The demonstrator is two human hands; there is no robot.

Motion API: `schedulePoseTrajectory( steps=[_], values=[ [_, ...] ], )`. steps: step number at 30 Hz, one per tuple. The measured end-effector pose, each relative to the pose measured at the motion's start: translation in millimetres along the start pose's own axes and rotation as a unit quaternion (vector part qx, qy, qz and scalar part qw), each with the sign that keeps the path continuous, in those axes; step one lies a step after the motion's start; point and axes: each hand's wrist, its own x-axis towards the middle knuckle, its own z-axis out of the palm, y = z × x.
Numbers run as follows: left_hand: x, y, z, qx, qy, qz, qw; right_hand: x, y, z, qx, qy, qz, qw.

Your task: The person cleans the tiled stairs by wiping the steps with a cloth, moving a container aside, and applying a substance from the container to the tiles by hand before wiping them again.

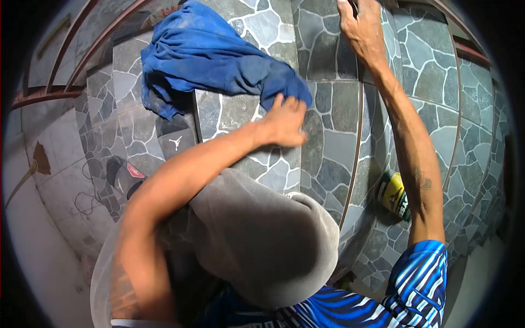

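Observation:
My left hand reaches across the middle, its fingers on the bunched end of a blue cloth. The thumb stands apart from the cloth, and motion blurs the hand slightly. The cloth is crumpled and dusty, draped over a step with a grey stone-pattern surface. At the top edge, my right hand is curled round something dark, which I cannot make out; the frame cuts off its fingertips. Below it runs a long, thin strip edge between the tiled steps.
A yellow and dark labelled can stands beside my right forearm. My knee in grey trousers fills the lower middle. Dark footwear with a white figure logo is at left, near another shoe. Reddish metal bars cross the upper left.

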Motion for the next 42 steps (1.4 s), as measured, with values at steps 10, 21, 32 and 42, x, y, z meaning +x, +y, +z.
schedulePoseTrajectory(
  steps=[10, 21, 32, 42],
  values=[
    [3, -3, 2, 0.144, 0.090, 0.015, 0.985, 1, -13, -8, 0.020, -0.018, 0.056, 0.998],
    [1, -5, 0, 0.143, 0.048, 0.003, 0.989, 5, -2, 0, 0.015, 0.024, -0.008, 1.000],
    [19, -8, 5, 0.108, 0.118, -0.022, 0.987, 1, -8, -5, -0.004, 0.003, 0.010, 1.000],
    [10, 4, -4, 0.094, 0.052, -0.035, 0.994, 6, -24, -19, 0.022, -0.074, 0.077, 0.994]
  ],
)
